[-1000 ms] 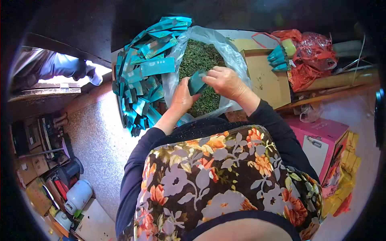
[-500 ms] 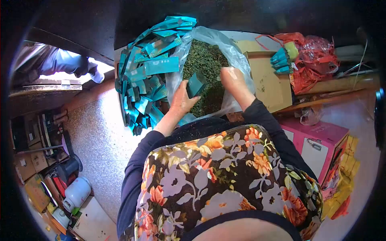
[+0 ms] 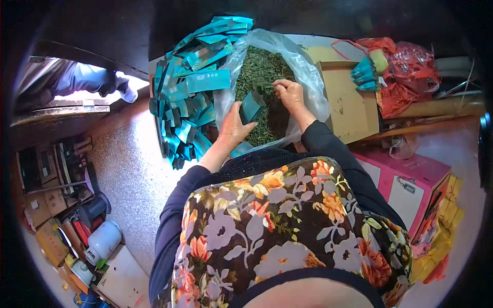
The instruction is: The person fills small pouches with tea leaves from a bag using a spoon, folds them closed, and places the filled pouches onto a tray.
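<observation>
My left hand (image 3: 234,127) is closed around a small teal packet (image 3: 253,106), which stands tilted with its top end up. Below the packet lies a heap of dried green leaves (image 3: 264,66) inside a large clear plastic bag (image 3: 308,69) with its mouth spread wide. Over the right part of the heap is my right hand (image 3: 290,96), its fingertips pinched together; what they hold, if anything, is too small to make out. Many teal packets (image 3: 208,80) are piled to the left of the bag, close to my left hand.
Right of the bag sits a shallow cardboard box (image 3: 354,115) with leaf crumbs in it. Beyond it are red plastic bags (image 3: 405,77) and more teal packets (image 3: 363,74). A pink box (image 3: 411,172) stands at lower right. Another person's leg (image 3: 87,79) shows at upper left.
My right hand has moved left and slightly up over the leaves, its fingers now pointing toward the packet. My left hand keeps the packet in nearly the same place.
</observation>
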The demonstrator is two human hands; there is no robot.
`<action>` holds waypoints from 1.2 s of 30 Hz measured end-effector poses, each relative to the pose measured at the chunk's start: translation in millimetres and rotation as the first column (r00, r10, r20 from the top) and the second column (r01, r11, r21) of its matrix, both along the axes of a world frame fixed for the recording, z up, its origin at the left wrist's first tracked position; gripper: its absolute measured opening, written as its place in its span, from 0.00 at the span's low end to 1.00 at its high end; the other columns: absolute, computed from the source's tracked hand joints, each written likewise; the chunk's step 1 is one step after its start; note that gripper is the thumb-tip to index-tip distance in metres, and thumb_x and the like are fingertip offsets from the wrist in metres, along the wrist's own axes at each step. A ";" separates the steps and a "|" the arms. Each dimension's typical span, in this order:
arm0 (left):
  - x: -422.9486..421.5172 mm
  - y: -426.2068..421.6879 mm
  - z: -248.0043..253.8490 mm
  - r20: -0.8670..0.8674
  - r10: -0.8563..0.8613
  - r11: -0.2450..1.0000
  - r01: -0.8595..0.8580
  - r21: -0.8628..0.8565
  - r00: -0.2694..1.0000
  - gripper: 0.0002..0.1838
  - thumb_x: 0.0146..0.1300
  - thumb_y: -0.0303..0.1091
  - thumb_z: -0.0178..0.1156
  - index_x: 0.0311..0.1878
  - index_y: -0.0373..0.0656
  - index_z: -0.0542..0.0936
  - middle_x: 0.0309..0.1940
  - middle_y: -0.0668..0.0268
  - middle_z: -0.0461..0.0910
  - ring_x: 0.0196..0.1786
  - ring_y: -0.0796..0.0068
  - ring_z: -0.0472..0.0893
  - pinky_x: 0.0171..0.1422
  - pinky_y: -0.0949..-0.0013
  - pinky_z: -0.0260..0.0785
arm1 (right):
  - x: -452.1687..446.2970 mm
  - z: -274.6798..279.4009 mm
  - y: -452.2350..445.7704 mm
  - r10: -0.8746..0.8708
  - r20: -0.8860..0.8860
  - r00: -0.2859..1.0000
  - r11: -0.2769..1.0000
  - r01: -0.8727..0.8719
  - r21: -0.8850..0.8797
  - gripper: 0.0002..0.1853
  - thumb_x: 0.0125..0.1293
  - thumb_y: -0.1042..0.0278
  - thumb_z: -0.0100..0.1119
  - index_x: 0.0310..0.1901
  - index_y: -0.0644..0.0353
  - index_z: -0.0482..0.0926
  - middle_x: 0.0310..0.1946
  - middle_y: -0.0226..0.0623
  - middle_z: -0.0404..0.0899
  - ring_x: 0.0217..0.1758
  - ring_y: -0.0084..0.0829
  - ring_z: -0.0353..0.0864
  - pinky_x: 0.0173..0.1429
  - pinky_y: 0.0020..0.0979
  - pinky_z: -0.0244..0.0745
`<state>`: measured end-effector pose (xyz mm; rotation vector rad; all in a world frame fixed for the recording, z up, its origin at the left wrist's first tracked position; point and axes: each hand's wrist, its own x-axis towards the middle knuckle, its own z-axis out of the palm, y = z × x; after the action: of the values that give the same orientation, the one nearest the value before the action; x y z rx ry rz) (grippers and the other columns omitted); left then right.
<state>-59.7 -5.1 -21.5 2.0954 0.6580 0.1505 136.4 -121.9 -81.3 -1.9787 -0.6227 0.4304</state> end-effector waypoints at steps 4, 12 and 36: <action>2.4 0.9 3.5 0.001 -0.007 1.000 0.007 0.003 1.000 0.38 0.42 0.36 0.74 0.56 0.38 0.65 0.46 0.46 0.75 0.51 0.48 0.76 0.55 0.57 0.69 | -2.2 22.6 -5.4 -0.010 -0.247 0.969 0.993 0.038 0.110 0.08 0.61 0.76 0.55 0.38 0.60 0.84 0.26 0.30 0.82 0.26 0.18 0.78 0.31 0.21 0.75; 5.7 1.7 3.9 -0.044 -0.010 1.000 0.010 0.003 0.999 0.38 0.42 0.37 0.73 0.57 0.37 0.65 0.46 0.46 0.75 0.52 0.48 0.76 0.56 0.57 0.69 | 2.1 77.7 -16.3 0.040 -0.249 0.968 0.974 0.018 0.226 0.08 0.60 0.78 0.53 0.35 0.61 0.84 0.21 0.27 0.79 0.23 0.16 0.76 0.29 0.19 0.72; 18.4 1.1 12.6 -0.009 0.004 0.999 -0.004 -0.039 1.000 0.36 0.43 0.36 0.73 0.55 0.40 0.65 0.47 0.49 0.76 0.52 0.49 0.76 0.55 0.58 0.68 | -22.1 179.7 -4.7 0.559 0.693 0.455 0.808 -0.486 -0.333 0.05 0.48 0.75 0.57 0.29 0.55 0.76 0.22 0.32 0.73 0.30 0.36 0.78 0.33 0.35 0.75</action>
<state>-41.3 -4.0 -8.9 2.0581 0.6655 0.1300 114.3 -126.5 98.4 -1.9678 -1.8458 -0.0877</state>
